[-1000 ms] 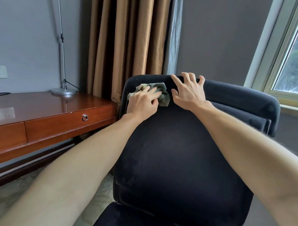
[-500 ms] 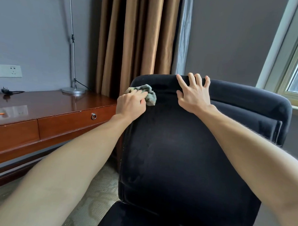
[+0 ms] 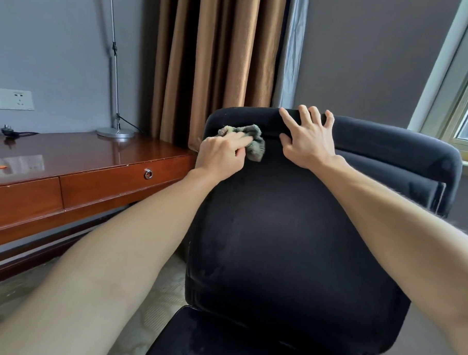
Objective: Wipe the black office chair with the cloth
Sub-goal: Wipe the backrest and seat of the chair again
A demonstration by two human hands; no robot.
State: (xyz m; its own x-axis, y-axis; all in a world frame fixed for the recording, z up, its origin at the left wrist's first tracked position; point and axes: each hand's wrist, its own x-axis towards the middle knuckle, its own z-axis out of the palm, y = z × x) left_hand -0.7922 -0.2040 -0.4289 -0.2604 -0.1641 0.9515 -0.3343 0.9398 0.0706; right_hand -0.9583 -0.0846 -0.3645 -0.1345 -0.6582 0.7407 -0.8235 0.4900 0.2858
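Left hand (image 3: 222, 153) pinches cloth (image 3: 253, 140) on black office chair (image 3: 278, 233) backrest; right hand (image 3: 308, 143) beside — fingers (image 3: 304, 114) splayed flat.

The left hand (image 3: 220, 155) covers much of the cloth (image 3: 255, 147); the chair seat (image 3: 220, 337) runs off the near edge, the lamp (image 3: 115, 64) off the top; orange speck (image 3: 2, 167) far left, possibly a reflection.

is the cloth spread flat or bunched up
Bunched up: the cloth shows crumpled folds bulging out past the left hand that holds it against the chair back.
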